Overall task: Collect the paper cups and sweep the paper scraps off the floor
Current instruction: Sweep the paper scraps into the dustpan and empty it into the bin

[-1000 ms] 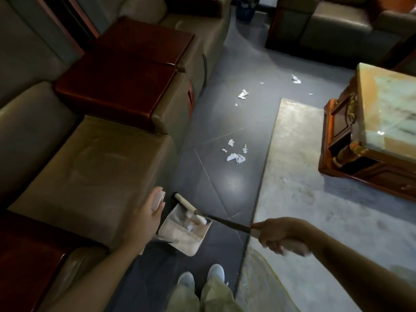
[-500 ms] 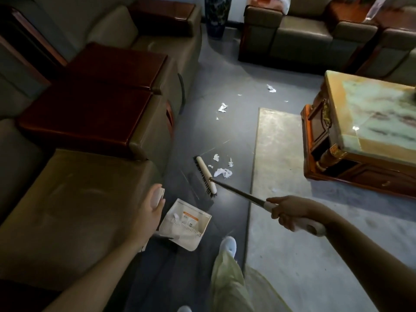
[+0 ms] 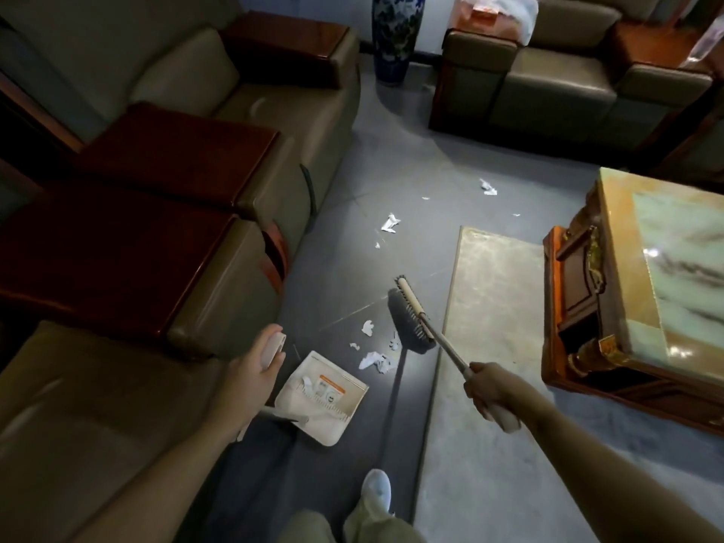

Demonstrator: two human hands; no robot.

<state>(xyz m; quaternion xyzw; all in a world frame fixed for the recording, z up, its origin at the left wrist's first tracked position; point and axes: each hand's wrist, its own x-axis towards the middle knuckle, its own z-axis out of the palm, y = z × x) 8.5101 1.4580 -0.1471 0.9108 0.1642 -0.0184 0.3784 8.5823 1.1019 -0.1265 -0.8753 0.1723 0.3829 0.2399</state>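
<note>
1. Grey floor (image 3: 352, 182): right hand (image 3: 489, 389), clenched on the broom (image 3: 411, 319), has swung it past the paper scraps (image 3: 374, 360)
2. Left hand (image 3: 254, 370) grips the handle of the dustpan (image 3: 325, 397); scraps lie between both, apparently ready to sweep in

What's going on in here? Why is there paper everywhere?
A person is sweeping up. The right hand grips the broom, whose head is beside a clump of paper scraps, on the side away from the dustpan. The left hand holds the dustpan's handle. Other scraps lie farther along the floor.
</note>
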